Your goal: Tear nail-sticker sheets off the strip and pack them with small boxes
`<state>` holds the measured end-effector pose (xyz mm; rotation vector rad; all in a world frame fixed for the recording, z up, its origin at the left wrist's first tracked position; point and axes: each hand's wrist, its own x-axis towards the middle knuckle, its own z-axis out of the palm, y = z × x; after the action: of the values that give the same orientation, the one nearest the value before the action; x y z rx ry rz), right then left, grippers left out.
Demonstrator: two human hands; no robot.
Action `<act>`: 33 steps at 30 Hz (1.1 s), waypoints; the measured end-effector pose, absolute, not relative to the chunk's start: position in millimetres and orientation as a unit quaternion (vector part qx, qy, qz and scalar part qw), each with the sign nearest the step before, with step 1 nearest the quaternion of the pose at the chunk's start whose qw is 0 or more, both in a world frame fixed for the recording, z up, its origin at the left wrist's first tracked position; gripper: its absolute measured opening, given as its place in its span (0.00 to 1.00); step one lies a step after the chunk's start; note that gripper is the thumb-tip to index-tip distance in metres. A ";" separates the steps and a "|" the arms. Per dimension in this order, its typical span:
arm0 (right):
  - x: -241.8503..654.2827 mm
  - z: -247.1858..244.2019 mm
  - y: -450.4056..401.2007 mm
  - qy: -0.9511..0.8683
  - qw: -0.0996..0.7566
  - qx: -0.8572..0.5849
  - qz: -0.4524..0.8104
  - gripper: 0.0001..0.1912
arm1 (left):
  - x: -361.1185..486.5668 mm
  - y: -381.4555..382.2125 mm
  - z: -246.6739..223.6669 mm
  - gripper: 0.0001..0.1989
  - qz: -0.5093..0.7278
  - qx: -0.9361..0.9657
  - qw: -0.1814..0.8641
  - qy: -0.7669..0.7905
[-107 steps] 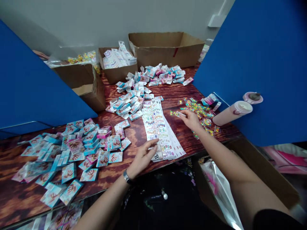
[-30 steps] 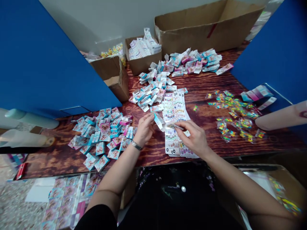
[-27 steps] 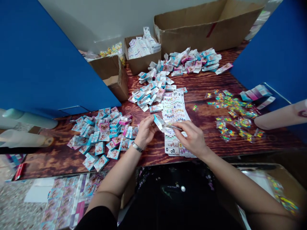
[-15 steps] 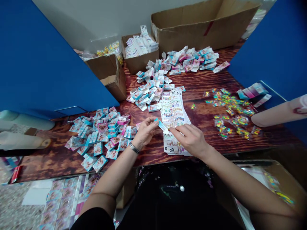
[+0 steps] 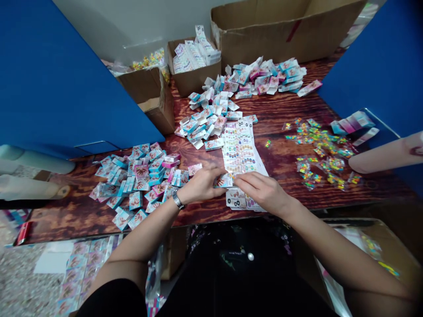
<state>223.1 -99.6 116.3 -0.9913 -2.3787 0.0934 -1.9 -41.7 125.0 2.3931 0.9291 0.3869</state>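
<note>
Item 1, at the centre of your work: a small printed carton [image 5: 224,180], blue-edged with a red hand motif, held flat between your 2 hands just over the lower part of a long strip of printed sheets [image 5: 243,152] bearing rows of small coloured designs. Your left hand [image 5: 200,185], a wristwatch [image 5: 177,200] on its wrist, is closed on the carton's left end, pinching it between fingers and thumb. Your right hand [image 5: 261,191] lies with its fingers stretched against the carton's right end; whether it grips or only touches, you cannot tell from this view. Handling, as judged: the carton looks like thin, light card, fairly stiff when flat but apt to crease at its corners, and its coated print may slip, so take it by the 2 short edges with light pressure. Item 2: 3 heaps of similar cartons on the dark-grained wooden table [image 5: 277,116], one just beside your left hand [image 5: 139,180], one beyond the strip [image 5: 206,123], one further back [image 5: 264,77]. Item 3: multicoloured foil sachets [image 5: 322,152], scattered to the right of the strip. Item 4: an open cardboard box [image 5: 194,83] holding stacked printed sheets, near the far edge of the table, with a larger brown carton [image 5: 280,35] behind it. Item 5: a blue partition panel [image 5: 66,79] on your left.
</note>
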 end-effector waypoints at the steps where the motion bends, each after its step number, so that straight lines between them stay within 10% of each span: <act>1: 223.5 115.1 -100.6 -0.885 0.285 -0.368 0.033 0.14 | 0.3 -44.9 122.3 0.23 0.157 0.885 0.256 0.357; 33: 208.4 91.4 -113.7 -0.652 0.457 -0.552 0.247 0.25 | 27.9 -79.8 88.6 0.24 0.324 0.855 0.254 0.315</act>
<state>208.4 -113.7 91.4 -1.3596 -1.6083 0.6097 27.9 -79.8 88.6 2.3241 0.8557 0.8808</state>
